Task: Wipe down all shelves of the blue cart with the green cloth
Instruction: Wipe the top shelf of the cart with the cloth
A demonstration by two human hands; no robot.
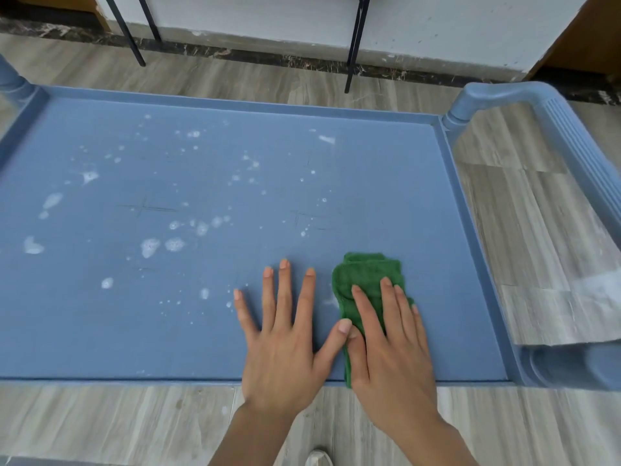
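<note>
The blue cart's top shelf (369, 183) fills the view, flat with a raised rim. White foam spots (149, 247) are scattered over its left and middle parts. A folded green cloth (364, 274) lies near the front right of the shelf. My right hand (389, 341) presses flat on top of the cloth, fingers together and covering its near half. My left hand (285, 334) rests flat on the bare shelf just left of the cloth, fingers spread, its thumb touching the cloth's edge. The lower shelves are hidden under the top one.
The cart's handle (551, 129) curves up at the right end, and a post (13, 79) stands at the far left corner. Dark table legs (354, 45) stand on the wood-look floor beyond the cart, before a white wall. A shoe tip (317, 459) shows below.
</note>
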